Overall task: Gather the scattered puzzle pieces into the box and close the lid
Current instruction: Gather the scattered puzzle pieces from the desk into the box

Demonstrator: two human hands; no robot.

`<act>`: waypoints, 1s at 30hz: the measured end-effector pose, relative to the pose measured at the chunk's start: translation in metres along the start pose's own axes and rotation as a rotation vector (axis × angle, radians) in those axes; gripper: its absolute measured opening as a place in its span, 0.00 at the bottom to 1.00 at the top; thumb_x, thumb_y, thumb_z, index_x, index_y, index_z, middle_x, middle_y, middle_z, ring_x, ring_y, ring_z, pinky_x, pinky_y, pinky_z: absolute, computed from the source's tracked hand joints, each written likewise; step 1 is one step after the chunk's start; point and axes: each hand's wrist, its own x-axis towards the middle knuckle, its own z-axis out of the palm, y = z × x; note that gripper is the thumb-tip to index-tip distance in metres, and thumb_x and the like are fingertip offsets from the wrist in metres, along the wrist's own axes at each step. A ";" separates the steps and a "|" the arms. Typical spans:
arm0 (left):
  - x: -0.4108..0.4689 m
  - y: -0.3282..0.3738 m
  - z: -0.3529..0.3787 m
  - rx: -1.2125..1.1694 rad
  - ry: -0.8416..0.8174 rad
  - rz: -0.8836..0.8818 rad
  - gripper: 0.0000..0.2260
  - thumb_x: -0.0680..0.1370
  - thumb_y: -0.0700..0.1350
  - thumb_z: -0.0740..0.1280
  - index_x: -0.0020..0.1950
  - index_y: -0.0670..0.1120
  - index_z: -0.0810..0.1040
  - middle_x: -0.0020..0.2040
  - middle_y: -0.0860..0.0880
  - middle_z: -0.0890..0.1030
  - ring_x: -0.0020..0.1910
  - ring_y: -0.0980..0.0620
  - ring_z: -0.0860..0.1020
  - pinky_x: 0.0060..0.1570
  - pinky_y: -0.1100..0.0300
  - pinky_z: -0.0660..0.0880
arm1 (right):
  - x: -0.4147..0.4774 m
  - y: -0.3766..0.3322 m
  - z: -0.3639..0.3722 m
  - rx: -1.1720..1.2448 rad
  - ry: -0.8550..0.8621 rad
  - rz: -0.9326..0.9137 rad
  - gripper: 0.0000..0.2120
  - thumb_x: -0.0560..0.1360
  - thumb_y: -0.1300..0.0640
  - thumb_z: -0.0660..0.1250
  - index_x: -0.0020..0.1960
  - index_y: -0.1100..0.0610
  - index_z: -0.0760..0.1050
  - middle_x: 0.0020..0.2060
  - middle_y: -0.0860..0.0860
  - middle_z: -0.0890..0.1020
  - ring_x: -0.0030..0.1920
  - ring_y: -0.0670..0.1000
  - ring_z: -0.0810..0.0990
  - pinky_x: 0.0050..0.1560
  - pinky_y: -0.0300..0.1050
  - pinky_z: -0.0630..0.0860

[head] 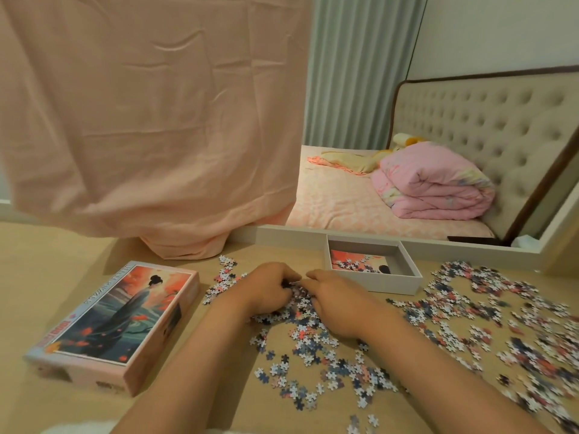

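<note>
At the far left of the pale wood-grain desk (47, 277) lies the lid (116, 324), a long flat cardboard rectangle with pink sides, picture face up, showing a robed figure among red blossoms. Behind it a soft, creased peach cloth (150, 120) hangs down, and its hem bunches on the desk.

In the middle, the left hand (269, 289) and right hand (332, 299) lie knuckles up with their fingers curled inward. The fingertips almost meet as they cup a small heap of puzzle pieces (300, 311) between them. More of these small knobbed cardboard pieces, in white, navy and coral, trail toward the near edge.

Just right of the hands, near the back of the desk, stands the box (372, 267), a shallow white cardboard tray with straight walls. It is open and holds a printed sheet with a few pieces on it.

Further right, a wide, loose scatter of pieces covers the desk, blurred toward the edge of the view. Above it, a white-framed mirror (360, 89) shows a folded pink quilt (435, 186) and a beige button-tufted headboard (485, 120).
</note>
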 end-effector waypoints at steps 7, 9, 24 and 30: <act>-0.018 0.007 0.007 0.283 -0.127 -0.117 0.29 0.76 0.59 0.64 0.76 0.60 0.62 0.78 0.54 0.58 0.77 0.49 0.53 0.74 0.46 0.52 | -0.022 0.007 -0.005 0.217 -0.015 0.038 0.18 0.82 0.56 0.58 0.71 0.49 0.73 0.68 0.48 0.76 0.66 0.51 0.73 0.67 0.49 0.71; -0.019 0.013 0.013 0.252 -0.129 -0.077 0.29 0.75 0.56 0.65 0.76 0.59 0.63 0.78 0.54 0.60 0.76 0.49 0.55 0.74 0.48 0.55 | -0.027 0.013 -0.010 0.300 0.035 0.063 0.18 0.82 0.55 0.60 0.71 0.49 0.73 0.67 0.47 0.76 0.66 0.49 0.74 0.67 0.45 0.71; -0.010 0.025 0.016 0.229 -0.021 0.084 0.14 0.78 0.48 0.68 0.64 0.53 0.79 0.56 0.51 0.76 0.57 0.51 0.73 0.58 0.58 0.70 | -0.025 0.019 -0.007 0.382 -0.055 0.226 0.27 0.72 0.42 0.74 0.69 0.48 0.75 0.62 0.50 0.74 0.63 0.52 0.74 0.63 0.47 0.72; -0.009 0.026 0.017 0.174 0.033 0.106 0.09 0.76 0.44 0.71 0.56 0.53 0.84 0.52 0.52 0.79 0.50 0.54 0.77 0.54 0.60 0.74 | -0.022 0.018 -0.007 0.492 -0.008 0.258 0.15 0.72 0.51 0.76 0.58 0.51 0.83 0.52 0.47 0.83 0.50 0.48 0.79 0.49 0.40 0.73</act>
